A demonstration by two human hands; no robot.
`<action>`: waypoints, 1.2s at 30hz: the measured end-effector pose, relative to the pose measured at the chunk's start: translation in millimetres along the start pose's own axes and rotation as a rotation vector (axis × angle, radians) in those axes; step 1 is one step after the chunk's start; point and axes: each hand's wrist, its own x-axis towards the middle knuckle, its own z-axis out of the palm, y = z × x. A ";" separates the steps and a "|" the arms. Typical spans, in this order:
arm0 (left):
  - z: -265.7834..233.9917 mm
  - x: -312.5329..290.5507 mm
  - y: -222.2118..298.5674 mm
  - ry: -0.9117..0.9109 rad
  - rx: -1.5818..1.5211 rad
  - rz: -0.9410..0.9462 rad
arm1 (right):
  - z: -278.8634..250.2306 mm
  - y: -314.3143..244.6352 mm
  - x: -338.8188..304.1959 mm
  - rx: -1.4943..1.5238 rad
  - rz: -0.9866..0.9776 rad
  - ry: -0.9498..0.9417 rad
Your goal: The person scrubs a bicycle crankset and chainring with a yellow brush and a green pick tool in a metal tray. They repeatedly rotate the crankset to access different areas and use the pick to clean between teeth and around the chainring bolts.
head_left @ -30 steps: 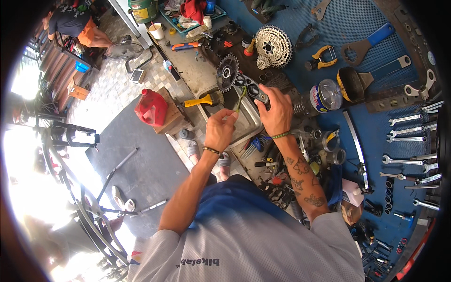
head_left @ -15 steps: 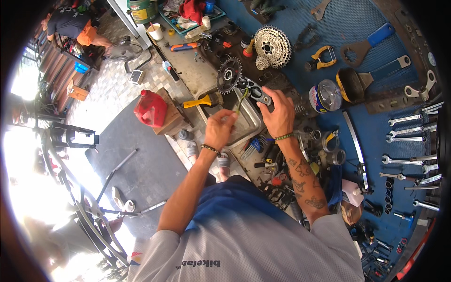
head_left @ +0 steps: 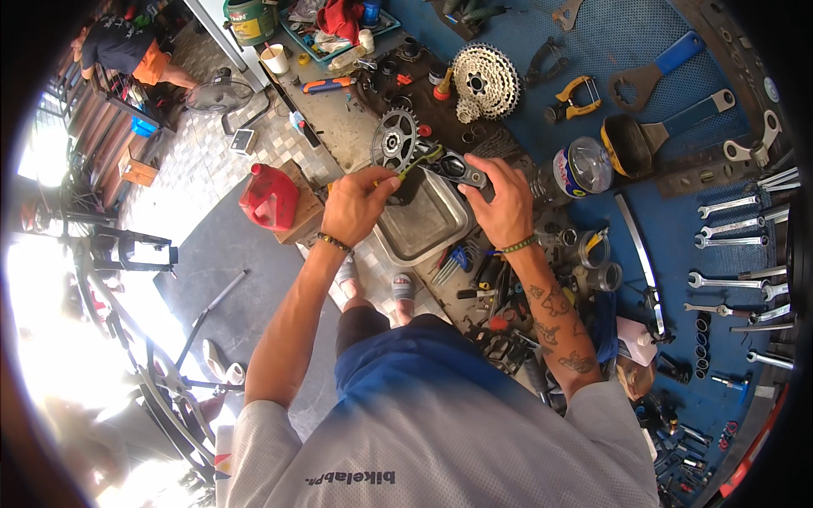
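My right hand (head_left: 506,207) grips the dark end of a bicycle crank arm (head_left: 456,168), and a toothed chainring (head_left: 395,138) is at the crank's far end. My left hand (head_left: 356,206) pinches a slim yellow-green strip (head_left: 411,167) between thumb and fingers. Its far end lies against the crank near the chainring; blur hides exactly what kind of thing it is. Beneath both hands, a shallow metal tray (head_left: 428,235) rests on the workbench.
Beyond the crank lies a large silver cassette (head_left: 485,82). A red jug (head_left: 269,199) stands to the left on a wooden block. Right of my right hand are a clear-topped tub (head_left: 584,168) and several wrenches (head_left: 732,227) on a blue mat. A person (head_left: 123,46) bends at the far left.
My left hand has moved left with the yellow-green strip, which now lies flatter along the crank. The chainring has shifted left and turned to show more of its face. My right hand keeps its grip.
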 end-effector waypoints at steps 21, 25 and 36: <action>45.3 -24.1 13.8 0.047 -0.082 -0.126 | 10.5 -0.6 -8.9 -0.061 -0.037 0.031; 42.6 -23.2 7.7 0.087 0.031 -0.059 | 6.0 -1.0 -10.0 -0.083 -0.043 0.012; 49.0 -42.5 -28.6 0.003 0.733 -0.105 | 8.2 14.0 -19.0 -0.082 0.091 0.048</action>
